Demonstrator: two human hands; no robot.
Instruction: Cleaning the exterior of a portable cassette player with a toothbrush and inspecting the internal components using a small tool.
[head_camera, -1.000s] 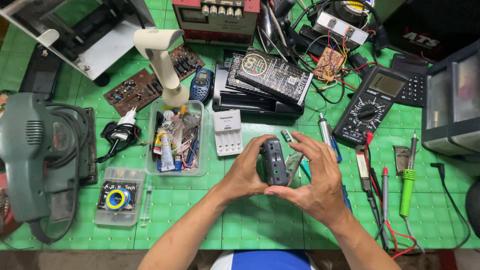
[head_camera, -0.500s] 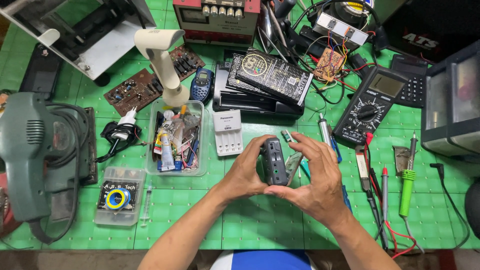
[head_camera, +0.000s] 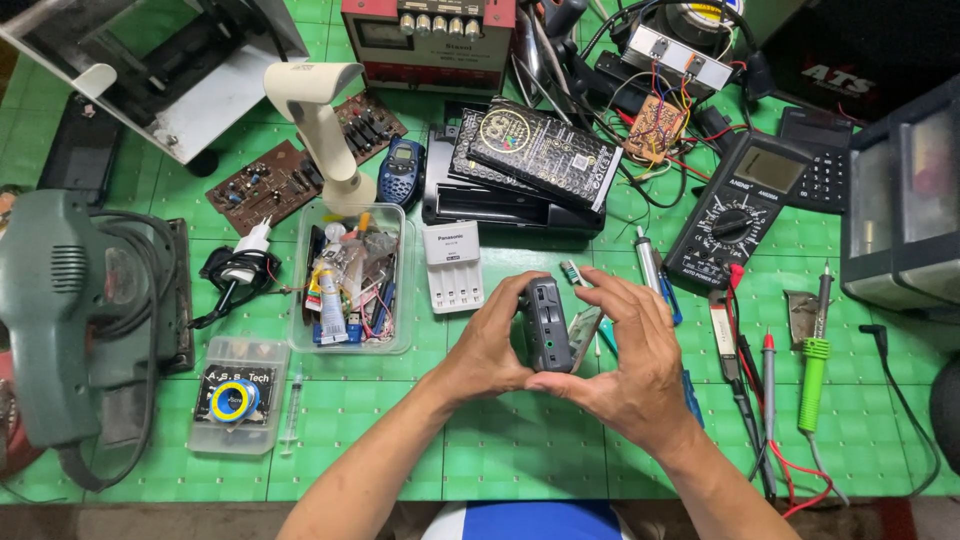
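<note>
Hands (head_camera: 560, 350) cupped around upright grey device (head_camera: 547, 325)

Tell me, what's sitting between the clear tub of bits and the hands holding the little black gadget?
A white battery charger lies on the green mat between the clear tub and the left hand, seen in the head view.

A crowded green workbench of electronics gear

A white battery charger (head_camera: 452, 267) lay beside a clear tub of odds and ends (head_camera: 352, 282); a multimeter (head_camera: 740, 209) sat at the right near a green-handled soldering iron (head_camera: 814, 360), two brown circuit boards (head_camera: 268, 183) at the left, and a green power tool (head_camera: 62, 300) at the far left
</note>
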